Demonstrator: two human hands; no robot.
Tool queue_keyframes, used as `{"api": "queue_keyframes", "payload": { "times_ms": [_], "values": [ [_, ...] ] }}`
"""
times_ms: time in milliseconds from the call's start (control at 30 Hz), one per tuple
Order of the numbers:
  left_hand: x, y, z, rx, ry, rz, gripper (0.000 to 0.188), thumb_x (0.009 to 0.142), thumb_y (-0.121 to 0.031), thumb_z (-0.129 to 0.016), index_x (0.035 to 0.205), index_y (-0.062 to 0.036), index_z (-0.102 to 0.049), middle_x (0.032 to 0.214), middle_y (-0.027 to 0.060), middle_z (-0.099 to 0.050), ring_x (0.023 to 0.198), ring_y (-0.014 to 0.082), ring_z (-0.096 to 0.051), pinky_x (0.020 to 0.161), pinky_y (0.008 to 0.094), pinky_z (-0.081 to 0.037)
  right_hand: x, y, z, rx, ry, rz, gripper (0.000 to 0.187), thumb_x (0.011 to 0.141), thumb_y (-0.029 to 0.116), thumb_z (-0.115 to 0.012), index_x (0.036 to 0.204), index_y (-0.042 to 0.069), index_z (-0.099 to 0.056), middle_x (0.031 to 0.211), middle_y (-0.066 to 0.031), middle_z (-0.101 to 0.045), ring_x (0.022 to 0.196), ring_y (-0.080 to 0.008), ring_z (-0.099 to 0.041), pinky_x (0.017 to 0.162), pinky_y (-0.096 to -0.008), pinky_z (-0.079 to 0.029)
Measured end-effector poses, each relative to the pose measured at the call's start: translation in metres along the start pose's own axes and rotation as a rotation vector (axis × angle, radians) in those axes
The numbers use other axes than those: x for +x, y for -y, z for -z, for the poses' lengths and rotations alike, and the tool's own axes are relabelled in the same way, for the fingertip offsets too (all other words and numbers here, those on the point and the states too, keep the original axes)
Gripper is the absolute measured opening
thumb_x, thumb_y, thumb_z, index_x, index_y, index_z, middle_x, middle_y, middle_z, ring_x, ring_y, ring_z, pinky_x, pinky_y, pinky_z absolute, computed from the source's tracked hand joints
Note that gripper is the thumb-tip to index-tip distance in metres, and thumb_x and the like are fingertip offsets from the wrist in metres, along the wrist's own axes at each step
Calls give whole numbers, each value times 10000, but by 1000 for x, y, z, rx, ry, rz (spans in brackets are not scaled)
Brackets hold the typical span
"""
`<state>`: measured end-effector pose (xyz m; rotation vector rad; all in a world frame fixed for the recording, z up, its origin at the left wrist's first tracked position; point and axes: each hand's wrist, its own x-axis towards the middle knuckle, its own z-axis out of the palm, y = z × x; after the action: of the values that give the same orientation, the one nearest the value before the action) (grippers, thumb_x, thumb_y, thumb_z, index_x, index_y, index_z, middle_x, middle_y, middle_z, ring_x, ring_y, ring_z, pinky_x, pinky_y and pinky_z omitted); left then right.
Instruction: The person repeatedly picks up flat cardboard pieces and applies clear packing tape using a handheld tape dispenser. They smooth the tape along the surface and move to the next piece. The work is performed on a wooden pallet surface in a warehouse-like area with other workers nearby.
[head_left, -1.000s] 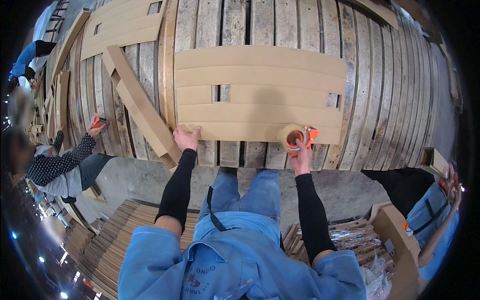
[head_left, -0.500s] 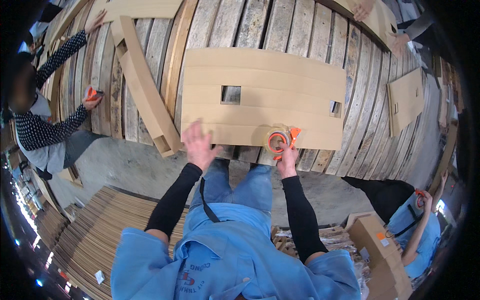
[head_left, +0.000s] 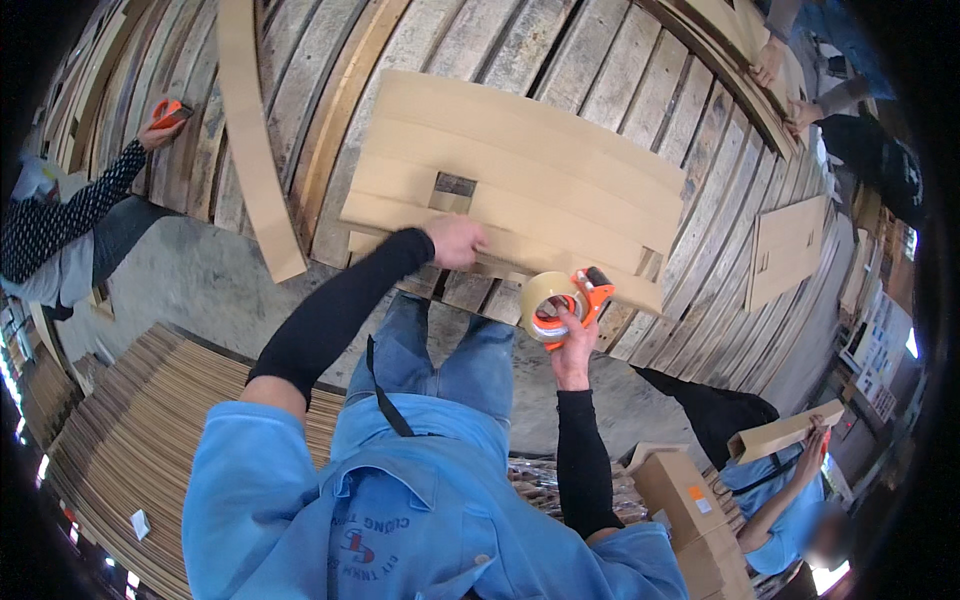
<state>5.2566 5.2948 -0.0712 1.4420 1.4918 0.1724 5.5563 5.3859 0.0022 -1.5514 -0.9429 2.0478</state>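
A brown cardboard sheet (head_left: 520,150) with cut-out holes lies before me on a wooden slatted table, its near strip bent up along a crease. My left hand (head_left: 457,241) is closed on that bent near edge, below the left cut-out; its fingertips are partly hidden. My right hand (head_left: 573,345) grips an orange tape dispenser (head_left: 592,290) carrying a wide roll of tape. The dispenser sits just above the sheet's near edge, toward its right end.
A long folded cardboard strip (head_left: 255,140) lies to the left. Another cut sheet (head_left: 787,252) rests at the right. Stacked flat cardboard (head_left: 170,440) stands at lower left, a carton (head_left: 683,495) at lower right. Co-workers are around; one at left holds a tape dispenser (head_left: 172,113).
My left hand has moved right and onto the sheet, whose near edge is now bent up. The tape dispenser has turned in my right hand. The left co-worker's long strip has shifted left.
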Motion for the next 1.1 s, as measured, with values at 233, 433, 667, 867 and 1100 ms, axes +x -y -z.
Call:
{"api": "queue_keyframes", "payload": {
  "times_ms": [233, 433, 667, 867, 1100],
  "values": [
    [67, 116, 10, -590, 175, 113, 498, 801, -436, -819, 1139, -81, -735, 957, 137, -744, 910, 230, -702, 837, 357, -552, 100, -42, -24, -160, 122, 95, 494, 853, -23, -699, 1320, 21, -545, 1171, -74, -664, 1012, -162, -662, 901, -331, -547],
    [71, 42, 50, 337, -620, 69, 510, 789, -486, -812, 1089, -94, -685, 1176, 164, -687, 1118, 349, -642, 990, 421, -507, 110, -43, -27, -37, 23, 184, 434, 837, -50, -678, 1250, 21, -565, 1122, -62, -655, 1005, -147, -647, 885, -321, -539],
    [108, 22, 99, 501, -436, 298, 637, 760, -583, -785, 1130, -77, -673, 1217, 189, -672, 1155, 388, -631, 1002, 487, -508, 117, -45, -35, 166, -22, 189, 465, 829, -46, -670, 1277, 36, -576, 1154, -47, -660, 1035, -155, -640, 931, -333, -518],
    [73, -22, 90, 333, 19, 169, 840, 726, -611, -802, 1323, -42, -638, 1187, 215, -678, 1124, 391, -653, 1004, 494, -516, 117, -67, -40, 399, -226, 213, 512, 789, -5, -650, 1295, 37, -583, 1167, -65, -659, 1074, -214, -647, 973, -386, -510],
    [40, -42, 0, 545, -258, 158, 739, 743, -500, -820, 1285, -64, -570, 1495, 185, -421, 1362, 399, -430, 1121, 588, -344, 108, -88, -18, 909, -38, 161, 553, 797, 46, -604, 1348, 61, -562, 1193, -70, -667, 1117, -245, -656, 991, -418, -529]
  ]
}}
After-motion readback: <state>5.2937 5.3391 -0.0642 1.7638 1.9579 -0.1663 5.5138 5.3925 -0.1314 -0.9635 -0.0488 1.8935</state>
